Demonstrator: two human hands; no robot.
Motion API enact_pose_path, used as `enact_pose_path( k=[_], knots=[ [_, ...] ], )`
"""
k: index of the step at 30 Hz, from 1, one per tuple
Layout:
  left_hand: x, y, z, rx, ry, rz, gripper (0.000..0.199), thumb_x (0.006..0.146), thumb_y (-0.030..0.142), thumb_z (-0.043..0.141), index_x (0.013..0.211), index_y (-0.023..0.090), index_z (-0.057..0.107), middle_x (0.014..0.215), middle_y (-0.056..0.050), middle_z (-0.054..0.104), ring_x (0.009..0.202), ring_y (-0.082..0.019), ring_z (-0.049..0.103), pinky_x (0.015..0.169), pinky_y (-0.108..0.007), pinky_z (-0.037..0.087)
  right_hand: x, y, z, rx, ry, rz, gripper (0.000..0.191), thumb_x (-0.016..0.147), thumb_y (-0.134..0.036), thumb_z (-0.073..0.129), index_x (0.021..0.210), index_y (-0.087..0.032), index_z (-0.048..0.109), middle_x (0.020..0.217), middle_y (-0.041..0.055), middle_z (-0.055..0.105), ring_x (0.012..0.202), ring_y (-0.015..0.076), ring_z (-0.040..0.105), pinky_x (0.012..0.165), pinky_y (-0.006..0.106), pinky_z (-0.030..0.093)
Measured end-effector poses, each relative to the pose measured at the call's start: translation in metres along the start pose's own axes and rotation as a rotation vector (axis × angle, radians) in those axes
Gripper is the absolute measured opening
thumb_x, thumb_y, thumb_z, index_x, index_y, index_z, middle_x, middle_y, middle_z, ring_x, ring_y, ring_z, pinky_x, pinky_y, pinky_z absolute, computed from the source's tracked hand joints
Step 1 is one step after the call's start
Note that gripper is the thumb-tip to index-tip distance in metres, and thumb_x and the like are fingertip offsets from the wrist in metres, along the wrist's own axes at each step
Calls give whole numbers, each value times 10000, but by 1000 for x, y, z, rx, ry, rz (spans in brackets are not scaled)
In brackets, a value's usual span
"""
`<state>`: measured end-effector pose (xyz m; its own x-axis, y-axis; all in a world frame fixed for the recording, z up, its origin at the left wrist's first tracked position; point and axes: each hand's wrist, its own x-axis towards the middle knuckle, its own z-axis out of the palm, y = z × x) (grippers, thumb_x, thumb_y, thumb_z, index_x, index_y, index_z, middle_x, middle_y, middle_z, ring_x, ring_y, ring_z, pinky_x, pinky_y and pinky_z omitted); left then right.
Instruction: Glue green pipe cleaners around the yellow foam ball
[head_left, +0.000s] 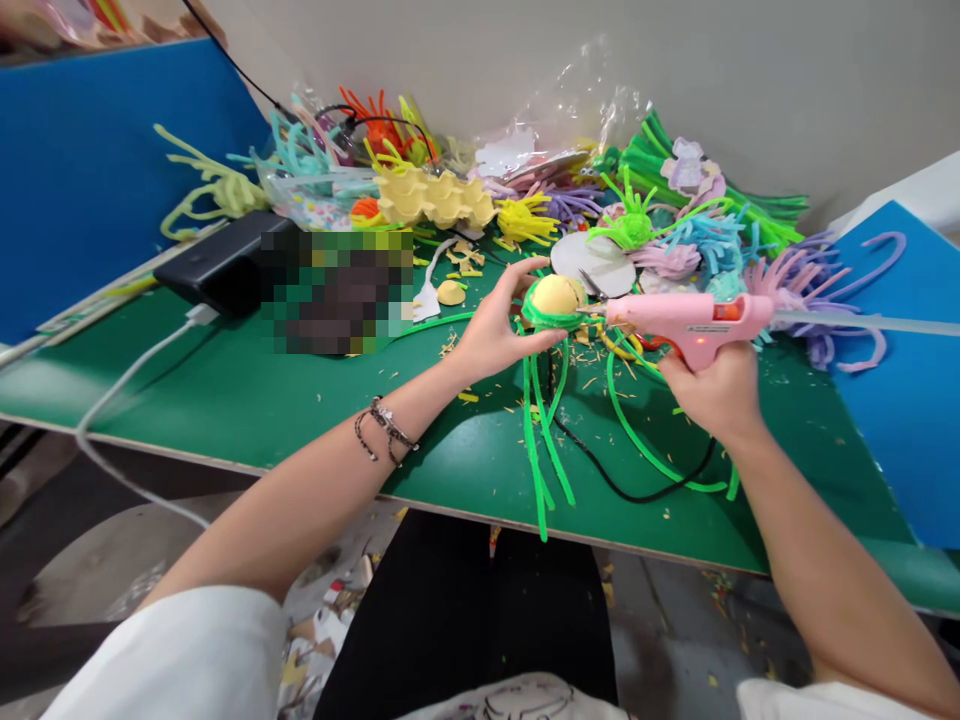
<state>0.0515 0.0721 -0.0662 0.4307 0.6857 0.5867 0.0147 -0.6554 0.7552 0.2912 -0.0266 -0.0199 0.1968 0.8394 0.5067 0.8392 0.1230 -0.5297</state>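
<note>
My left hand (496,328) grips a yellow egg-carton cup (556,295) wrapped with bright green pipe cleaners (541,440) that hang down over the table's front edge. My right hand (716,390) holds a pink hot glue gun (690,320), its nozzle pointing left and nearly touching the cup's right side. A clear glue stick (870,322) sticks out of the gun's back toward the right. The gun's black cord (622,485) curls across the green table (225,390) below my hands.
Piles of finished pipe-cleaner pieces in many colours (675,240) and a yellow egg carton (435,195) crowd the table's back. A black power bank (217,265) with a white cable (135,370) lies at left. Blue boards (90,160) flank both sides. Scraps litter the surface.
</note>
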Motion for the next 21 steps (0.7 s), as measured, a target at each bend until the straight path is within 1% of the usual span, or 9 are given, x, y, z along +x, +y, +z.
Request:
enact_pose_path(
  k=[2, 5, 7, 11, 17, 21],
  knots=[
    [0, 1, 0, 9, 7, -8, 755, 742, 507, 745, 1337, 217, 381, 1107, -79, 601, 1048, -242, 614, 871, -361, 525, -1, -1, 1, 17, 27, -9, 251, 604, -307, 620, 523, -267, 386, 486, 2, 466, 461, 180, 484, 512, 377, 486],
    [0, 3, 0, 24, 13, -25, 757, 733, 523, 747, 1329, 224, 390, 1092, -73, 596, 1028, -241, 610, 872, -365, 523, -4, -2, 2, 55, 47, -29, 336, 635, -398, 697, 537, -266, 404, 508, 4, 497, 507, 190, 535, 562, 380, 542],
    [0, 3, 0, 29, 14, -37, 765, 722, 538, 751, 1327, 234, 397, 1081, -67, 593, 1014, -238, 609, 877, -366, 521, -5, -2, 2, 71, 53, -36, 371, 633, -428, 732, 552, -265, 409, 524, 6, 518, 537, 199, 563, 580, 380, 562],
    [0, 3, 0, 27, 17, -43, 764, 717, 534, 749, 1325, 232, 398, 1082, -68, 596, 1011, -237, 610, 884, -363, 526, -5, -2, 2, 87, 60, -41, 359, 630, -448, 747, 576, -256, 448, 563, 20, 565, 562, 207, 591, 590, 385, 570],
    [1, 3, 1, 49, 24, -37, 762, 715, 490, 746, 1330, 209, 394, 1080, -83, 597, 1018, -257, 617, 906, -395, 542, -3, -4, 1, 93, 59, -45, 382, 620, -473, 755, 572, -256, 443, 576, 32, 580, 554, 207, 585, 579, 384, 558],
    [0, 3, 0, 76, 26, -29, 768, 707, 471, 751, 1335, 205, 397, 1044, -72, 584, 974, -247, 611, 880, -395, 543, -4, -5, 1, 78, 34, -61, 331, 652, -430, 716, 567, -257, 447, 568, 31, 577, 536, 196, 564, 575, 377, 551]
  ],
)
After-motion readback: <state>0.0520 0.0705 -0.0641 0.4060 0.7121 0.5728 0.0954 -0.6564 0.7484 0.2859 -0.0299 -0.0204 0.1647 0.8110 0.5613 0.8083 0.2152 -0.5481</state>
